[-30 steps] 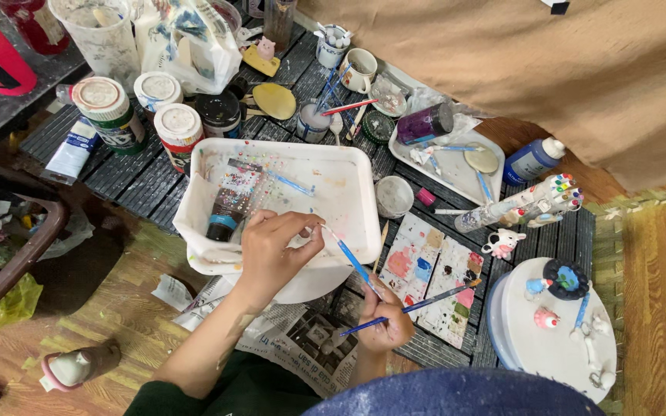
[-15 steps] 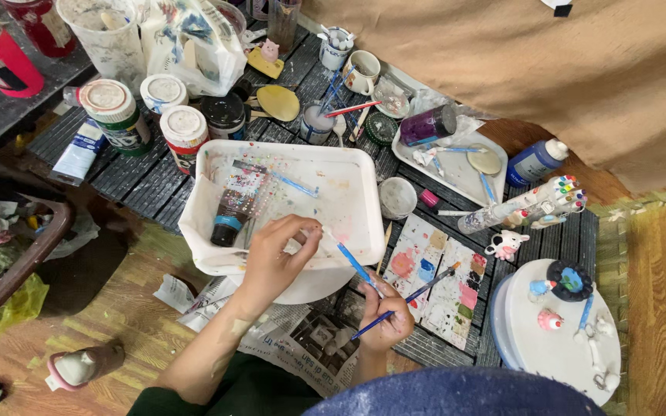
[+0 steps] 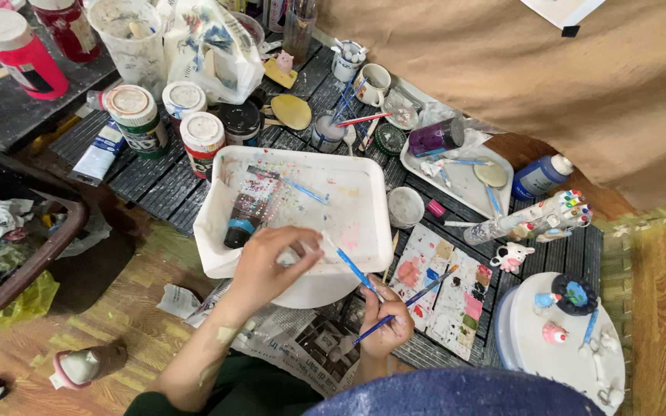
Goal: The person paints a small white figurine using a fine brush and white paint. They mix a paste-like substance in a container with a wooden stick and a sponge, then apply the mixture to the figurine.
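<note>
**Brushes sorted over the paint tray**

The left hand pinches a blue-handled brush at the near rim of the white tray. The right hand, fingers closed, grips two more brushes over the paint-smeared palette. Picking one brush looks like the step underway.

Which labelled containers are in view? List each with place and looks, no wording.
Red jar: far left, cylindrical, pale lid.
Green-labelled jar: left of the tray, round, cream lid.
Red-labelled jar: by the white tray, cream lid.
Paint tube: lying in the tray, dark, speckled label.
Blue bottle: right, lying, white cap.
</note>
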